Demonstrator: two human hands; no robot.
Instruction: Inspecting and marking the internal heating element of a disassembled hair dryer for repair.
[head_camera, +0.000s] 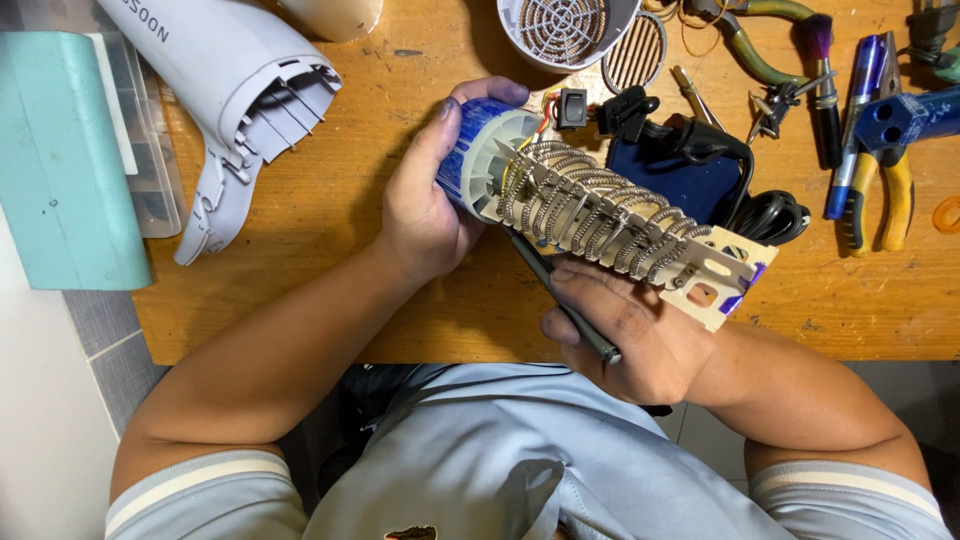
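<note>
My left hand (425, 195) grips the blue and white fan housing (478, 158) at one end of a hair dryer heating element (610, 220), a cream frame wound with metal coils. My right hand (625, 335) supports the element from below near its far end and also holds a thin dark tool (562, 300), a screwdriver or probe, whose tip points up under the coils. A small black switch (572, 107) on red and yellow wires hangs by the housing.
On the wooden table lie the grey hair dryer shell (235, 80) at the upper left, a teal box (60, 160), a round grille nozzle (562, 30), a black power cord (770, 215), yellow-handled pliers (890, 195), a brush and pens.
</note>
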